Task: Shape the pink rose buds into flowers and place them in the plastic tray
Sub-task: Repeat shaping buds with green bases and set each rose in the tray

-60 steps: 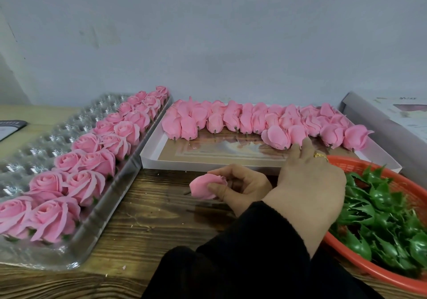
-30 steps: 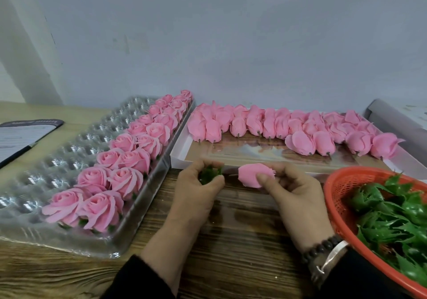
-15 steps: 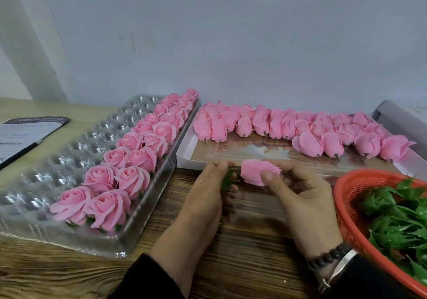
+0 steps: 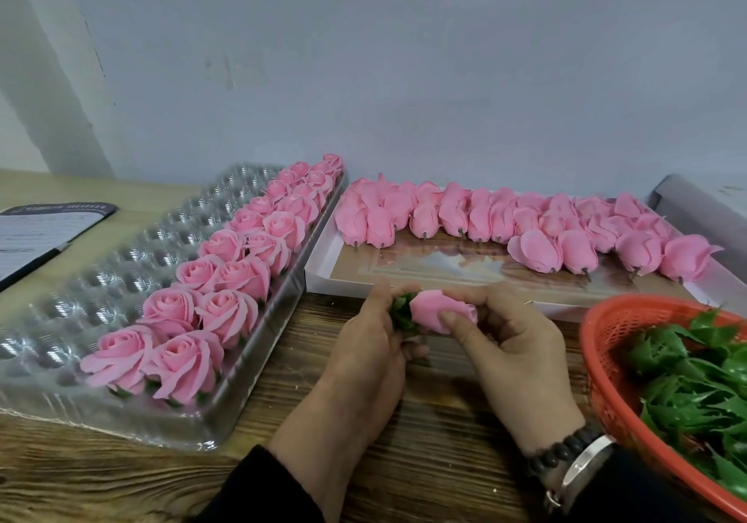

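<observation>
My right hand (image 4: 511, 351) pinches a pink rose bud (image 4: 434, 312) between thumb and fingers over the wooden table. My left hand (image 4: 370, 355) holds a green leaf base (image 4: 402, 312) pressed against the bud's left end. To the left lies the clear plastic tray (image 4: 121, 276) with two rows of shaped pink roses (image 4: 226, 280) along its right side. Behind my hands a white flat box (image 4: 323, 276) carries several closed pink buds (image 4: 525, 219) in a row.
A red plastic basket (image 4: 598, 381) full of green leaf bases (image 4: 695, 385) stands at the right. A dark clipboard with paper (image 4: 36, 235) lies at the far left. A grey box edge (image 4: 695, 207) sits at the back right, against the wall.
The bud passed from my left hand to my right. My left hand took a green leaf base and has brought it up against the bud's end.
</observation>
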`<state>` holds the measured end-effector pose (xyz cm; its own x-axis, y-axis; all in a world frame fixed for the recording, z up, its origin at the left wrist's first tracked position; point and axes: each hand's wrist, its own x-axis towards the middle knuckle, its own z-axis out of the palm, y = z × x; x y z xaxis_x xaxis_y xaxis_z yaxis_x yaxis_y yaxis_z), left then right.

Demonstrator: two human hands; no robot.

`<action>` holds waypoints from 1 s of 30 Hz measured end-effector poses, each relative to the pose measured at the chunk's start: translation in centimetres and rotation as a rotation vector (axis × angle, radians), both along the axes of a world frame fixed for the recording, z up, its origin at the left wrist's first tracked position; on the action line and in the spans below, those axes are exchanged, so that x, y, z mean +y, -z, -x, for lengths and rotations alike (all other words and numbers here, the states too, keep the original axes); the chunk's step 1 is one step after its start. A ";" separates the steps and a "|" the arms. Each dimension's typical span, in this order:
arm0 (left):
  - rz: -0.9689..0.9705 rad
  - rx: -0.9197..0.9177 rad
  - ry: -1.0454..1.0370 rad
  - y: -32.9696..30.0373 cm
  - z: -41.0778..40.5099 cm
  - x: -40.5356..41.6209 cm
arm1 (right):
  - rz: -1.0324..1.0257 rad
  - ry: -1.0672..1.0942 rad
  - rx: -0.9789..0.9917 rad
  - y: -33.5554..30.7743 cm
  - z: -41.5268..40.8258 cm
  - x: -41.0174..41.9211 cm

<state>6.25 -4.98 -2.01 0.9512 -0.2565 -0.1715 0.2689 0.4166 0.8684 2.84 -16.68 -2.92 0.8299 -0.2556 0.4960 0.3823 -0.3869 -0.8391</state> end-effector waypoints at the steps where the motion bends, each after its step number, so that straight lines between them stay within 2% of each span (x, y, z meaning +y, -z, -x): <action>1: 0.011 0.012 -0.006 0.0 0.0 0.0 | 0.009 0.003 -0.003 0.0 0.0 0.0; 8: 0.136 0.093 -0.050 0.1 -0.2 0.3 | 0.132 0.037 -0.028 -0.1 0.1 0.0; 19: 0.254 0.137 -0.038 0.2 0.4 0.1 | 0.424 0.074 -0.210 -0.5 0.6 0.4; 25: 0.349 0.169 0.012 -0.2 0.6 0.1 | 0.442 0.099 -0.239 -0.6 0.6 0.5; 30: 0.287 0.140 0.029 -0.4 0.8 0.1 | 0.430 0.057 -0.219 -0.3 0.4 0.4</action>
<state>5.45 -4.89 -1.59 0.9149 -0.3404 -0.2171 0.3932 0.6293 0.6703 2.39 -16.24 -2.59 0.6846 -0.0315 0.7283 0.5004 -0.7062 -0.5009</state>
